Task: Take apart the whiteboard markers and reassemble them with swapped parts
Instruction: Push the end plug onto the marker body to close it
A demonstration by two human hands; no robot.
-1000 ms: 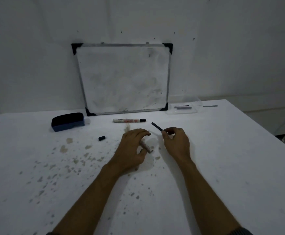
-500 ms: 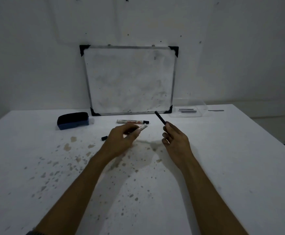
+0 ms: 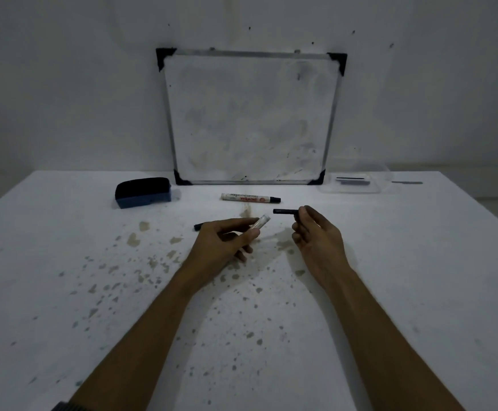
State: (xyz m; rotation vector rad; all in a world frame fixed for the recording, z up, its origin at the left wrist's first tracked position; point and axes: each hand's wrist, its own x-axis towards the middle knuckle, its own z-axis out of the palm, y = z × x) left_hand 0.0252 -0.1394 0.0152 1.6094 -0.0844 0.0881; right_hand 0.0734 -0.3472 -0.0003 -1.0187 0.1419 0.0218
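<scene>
eraser (image 3: 143,192) blue-black | marker (image 3: 249,198) white, red print | table (image 3: 420,262) white, speckled

Black core (image 3: 285,211) now level, toward the barrel (image 3: 262,221).

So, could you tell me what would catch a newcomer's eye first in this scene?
The two hands over the middle of the table stand out: the left hand grips a white marker barrel, the right hand pinches a slim black marker part, their ends facing but apart. Behind them a smudged whiteboard stands against the wall, with another marker lying before it and a dark eraser to its left.
</scene>
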